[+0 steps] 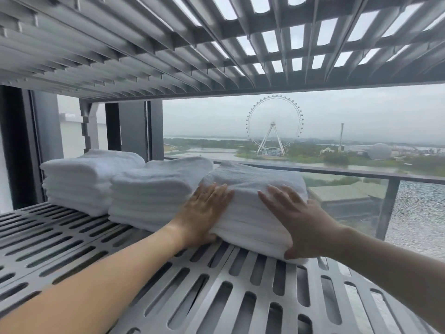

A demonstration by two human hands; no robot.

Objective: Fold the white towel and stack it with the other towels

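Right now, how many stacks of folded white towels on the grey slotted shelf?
3, in a row: left stack, middle stack, right stack under the left hand and right hand. More may hide behind.

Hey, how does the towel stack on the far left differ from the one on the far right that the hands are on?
The right stack has the left hand and right hand pressed flat on its front; the left stack is untouched. The right stack is nearest the camera, the left stack farthest. Both are folded white towels on the slotted shelf.
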